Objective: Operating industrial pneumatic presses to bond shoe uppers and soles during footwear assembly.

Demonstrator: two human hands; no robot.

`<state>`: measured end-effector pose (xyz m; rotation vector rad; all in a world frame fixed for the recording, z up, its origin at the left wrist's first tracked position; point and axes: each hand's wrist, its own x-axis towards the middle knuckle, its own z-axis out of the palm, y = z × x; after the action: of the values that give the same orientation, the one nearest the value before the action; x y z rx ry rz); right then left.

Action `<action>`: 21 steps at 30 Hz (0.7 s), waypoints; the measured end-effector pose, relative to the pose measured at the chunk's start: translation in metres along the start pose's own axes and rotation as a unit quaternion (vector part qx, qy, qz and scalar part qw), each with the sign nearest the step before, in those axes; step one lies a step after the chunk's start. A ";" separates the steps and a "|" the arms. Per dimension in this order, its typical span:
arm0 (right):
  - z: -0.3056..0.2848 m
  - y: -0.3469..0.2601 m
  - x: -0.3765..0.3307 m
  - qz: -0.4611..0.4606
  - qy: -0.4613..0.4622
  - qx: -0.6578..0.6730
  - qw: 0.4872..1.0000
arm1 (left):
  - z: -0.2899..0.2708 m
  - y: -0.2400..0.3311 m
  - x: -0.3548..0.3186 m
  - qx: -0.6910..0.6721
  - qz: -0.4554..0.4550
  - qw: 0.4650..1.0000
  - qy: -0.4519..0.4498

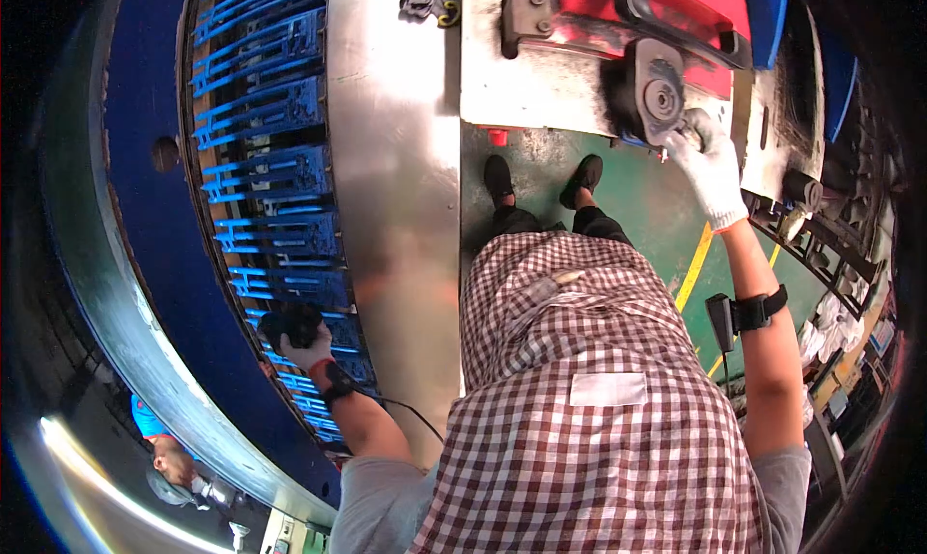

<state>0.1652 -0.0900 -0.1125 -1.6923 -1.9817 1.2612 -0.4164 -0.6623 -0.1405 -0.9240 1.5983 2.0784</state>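
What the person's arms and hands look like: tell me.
The right hand wears a white glove; the left hand, partly hidden, a pale one. The sleeves are short and grey. The right arm has a black strap with a boxy black device; the left arm, a black wristband and dark cable.

Floor (657,227): green, scuffed, marked with yellow lines (694,269). Ledge (396,187): long, silvery metal, bright with glare at its far end. Rack (806,267): dark, stocked, at right; white cloth (832,330) heaped nearby. Light strip (79,465): long, white, lower left, against dark surroundings.
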 end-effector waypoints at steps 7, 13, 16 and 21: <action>0.023 -0.006 -0.003 -0.182 0.077 -0.138 0.971 | 0.095 -0.087 -0.118 -0.048 -0.069 0.985 -0.149; 0.034 -0.045 -0.014 -0.190 -0.041 -0.027 0.981 | 0.221 -0.137 -0.219 0.029 -0.151 0.878 -0.453; 0.023 -0.080 -0.041 -0.254 -0.006 0.072 0.965 | 0.280 -0.148 -0.256 0.134 -0.209 0.772 -0.585; -0.006 -0.116 -0.055 -0.257 -0.053 0.176 0.949 | 0.372 -0.213 -0.341 0.336 -0.082 0.685 -0.641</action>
<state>0.1061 -0.1307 -0.0057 -0.8830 -1.9284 1.4078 -0.1386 -0.2106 -0.0053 0.5914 1.1162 1.1532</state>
